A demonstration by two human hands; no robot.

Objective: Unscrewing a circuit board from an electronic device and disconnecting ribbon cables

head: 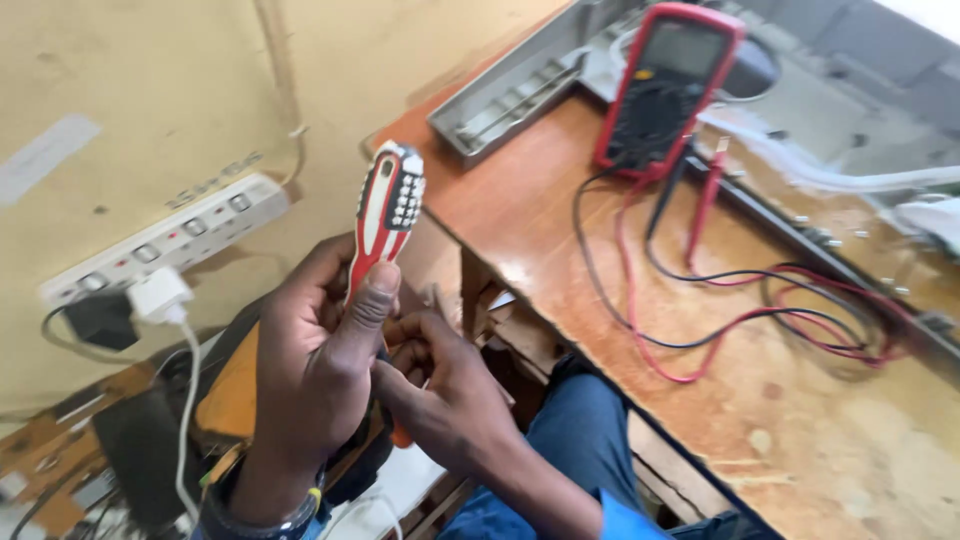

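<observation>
**Screwdriver gripped in both hands beside the workbench**

The person's left hand (320,370) is wrapping around the shaft end of a red, white and black screwdriver (388,210), thumb pressing up along the handle's lower part, so the grip is pointing up and away from the body. The right hand (445,395) is curling in just below it, fingers bunched and touching the tool's lower end, which is hidden behind the 2 hands; whether a tip or bit is being pinched there cannot be told.

The step in hand is looking like a readying of the tool, perhaps seating or turning something at its working end, rather than driving a screw. As a judgement, the next move is calling for the right fingers clearing off so the left hand can be turning the tool towards a workpiece.

On the wooden bench (700,400) to the right, a red multimeter (665,85) is lying with its red and black leads (730,310) looping loosely. A white power strip (170,240) is lying on the floor to the left with a white plug (158,296) in it.
</observation>
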